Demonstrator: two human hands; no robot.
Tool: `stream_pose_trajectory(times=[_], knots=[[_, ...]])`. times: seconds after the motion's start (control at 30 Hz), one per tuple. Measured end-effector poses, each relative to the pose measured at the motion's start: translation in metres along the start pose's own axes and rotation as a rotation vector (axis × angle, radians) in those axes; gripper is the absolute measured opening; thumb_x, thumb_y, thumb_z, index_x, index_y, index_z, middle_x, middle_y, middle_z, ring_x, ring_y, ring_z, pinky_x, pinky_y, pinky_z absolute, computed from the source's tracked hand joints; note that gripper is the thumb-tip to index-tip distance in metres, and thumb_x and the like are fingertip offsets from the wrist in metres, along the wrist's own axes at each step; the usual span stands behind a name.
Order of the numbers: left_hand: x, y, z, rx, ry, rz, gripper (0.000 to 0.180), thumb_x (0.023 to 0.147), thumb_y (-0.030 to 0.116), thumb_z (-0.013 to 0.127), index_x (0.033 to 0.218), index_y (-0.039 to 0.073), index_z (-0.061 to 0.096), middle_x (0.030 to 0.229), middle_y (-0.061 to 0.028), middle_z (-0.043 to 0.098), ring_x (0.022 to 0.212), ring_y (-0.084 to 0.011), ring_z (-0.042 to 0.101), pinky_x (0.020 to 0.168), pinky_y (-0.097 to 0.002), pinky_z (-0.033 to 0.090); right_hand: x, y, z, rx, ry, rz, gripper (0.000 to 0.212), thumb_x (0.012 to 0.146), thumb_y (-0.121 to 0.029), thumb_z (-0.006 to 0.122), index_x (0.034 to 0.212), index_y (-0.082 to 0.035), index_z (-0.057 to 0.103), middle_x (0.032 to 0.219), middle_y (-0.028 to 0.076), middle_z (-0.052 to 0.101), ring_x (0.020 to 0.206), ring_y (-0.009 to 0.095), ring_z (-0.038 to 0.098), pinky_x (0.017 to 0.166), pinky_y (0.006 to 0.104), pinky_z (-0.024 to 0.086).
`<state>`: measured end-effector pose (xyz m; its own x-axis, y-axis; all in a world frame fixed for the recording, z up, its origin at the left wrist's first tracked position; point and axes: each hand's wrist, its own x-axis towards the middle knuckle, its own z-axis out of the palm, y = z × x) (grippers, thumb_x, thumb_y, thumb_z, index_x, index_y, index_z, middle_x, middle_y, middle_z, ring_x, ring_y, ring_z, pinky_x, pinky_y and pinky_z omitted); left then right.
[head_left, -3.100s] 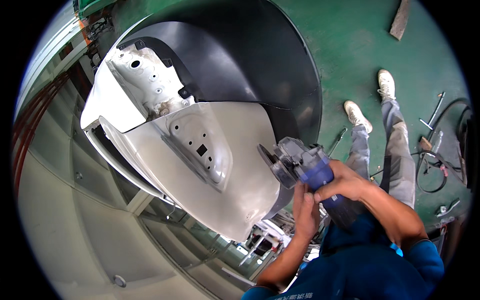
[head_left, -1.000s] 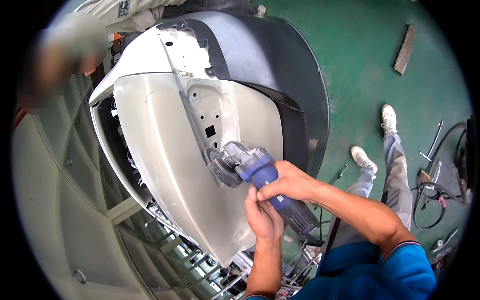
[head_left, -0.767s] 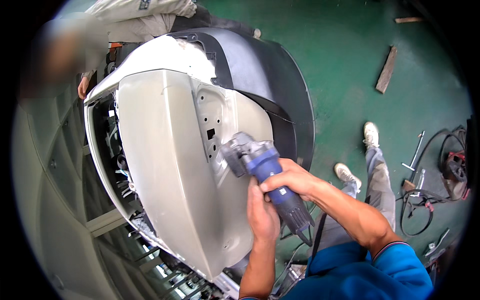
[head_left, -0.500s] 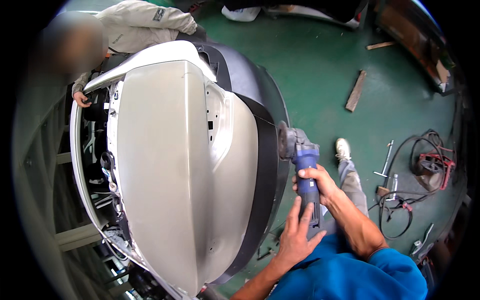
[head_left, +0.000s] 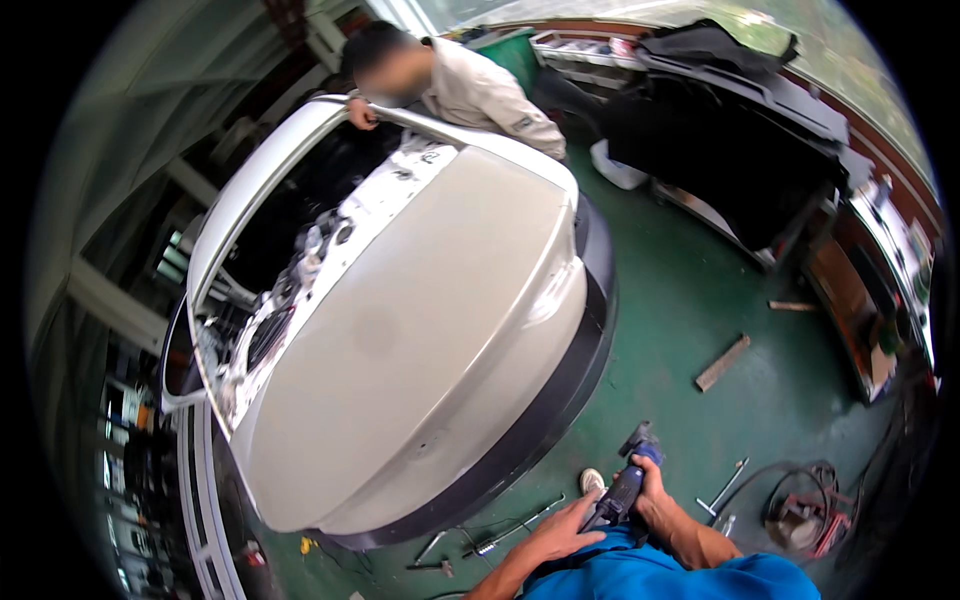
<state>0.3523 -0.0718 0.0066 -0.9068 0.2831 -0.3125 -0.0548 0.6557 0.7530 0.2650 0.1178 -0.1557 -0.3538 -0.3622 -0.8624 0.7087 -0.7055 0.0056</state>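
A blue angle grinder (head_left: 624, 490) with a grey head is held in front of my body, its disc end pointing away from me. My right hand (head_left: 652, 482) is wrapped round its body near the head. My left hand (head_left: 562, 533) lies against the rear end of the tool with its fingers stretched out. Ahead and to the left stands a car body with a beige tailgate panel (head_left: 390, 310) and a dark lower bumper (head_left: 455, 500). The grinder is apart from the car.
A person in a light jacket (head_left: 490, 100) leans over the far side of the car. Wooden strips (head_left: 722, 364) and a T-handled wrench (head_left: 722, 490) lie on the green floor. Cables and red clamps (head_left: 815, 515) are at the right. A bench with black panels (head_left: 730, 150) stands at the back.
My view has swung upward and turned, showing more of the workshop. The grinder has come away from beside the bumper, closer to my body; my right hand still grips it.
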Motion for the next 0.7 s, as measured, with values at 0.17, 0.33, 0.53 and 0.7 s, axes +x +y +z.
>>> stream_pose_trajectory(times=[0.17,0.33,0.53,0.7], knots=[[-0.106,-0.073,0.066,-0.108,0.319,-0.341,0.058,0.081,0.028,0.076,0.133,0.01,0.059,0.1,-0.0135,0.073,0.09,-0.0315,0.071,0.081,-0.0416,0.056,-0.013,-0.033,-0.038,0.039,0.004,-0.144,0.042,0.071,-0.036,0.072,0.091,-0.002,0.056,0.079,0.016,0.062,0.072,0.032,0.062,0.071,0.0466,0.054],[-0.201,-0.151,0.127,0.317,0.648,-0.563,0.029,0.078,0.017,0.068,0.107,0.01,0.069,0.101,-0.0154,0.068,0.095,-0.0355,0.065,0.084,-0.0474,0.052,-0.017,-0.055,-0.093,-0.078,-0.031,-0.214,0.044,0.076,-0.041,0.07,0.095,-0.003,0.057,0.085,0.013,0.064,0.077,0.029,0.063,0.074,0.0446,0.055],[-0.291,-0.176,0.159,0.395,1.108,-1.028,0.01,0.079,0.014,0.066,0.089,0.012,0.064,0.105,-0.0126,0.061,0.093,-0.0367,0.062,0.081,-0.0479,0.052,-0.034,-0.033,-0.068,-0.371,0.003,-0.163,0.048,0.083,-0.049,0.062,0.1,-0.005,0.057,0.089,0.014,0.065,0.08,0.031,0.064,0.075,0.0485,0.055],[-0.379,-0.198,0.187,-0.019,1.21,-1.549,0.014,0.085,0.012,0.063,0.099,0.013,0.067,0.102,-0.0117,0.064,0.089,-0.0362,0.065,0.078,-0.0478,0.053,-0.016,0.038,-0.08,-0.62,0.005,0.083,0.056,0.076,-0.051,0.067,0.101,-0.002,0.056,0.09,0.015,0.064,0.079,0.031,0.063,0.073,0.0473,0.054]])
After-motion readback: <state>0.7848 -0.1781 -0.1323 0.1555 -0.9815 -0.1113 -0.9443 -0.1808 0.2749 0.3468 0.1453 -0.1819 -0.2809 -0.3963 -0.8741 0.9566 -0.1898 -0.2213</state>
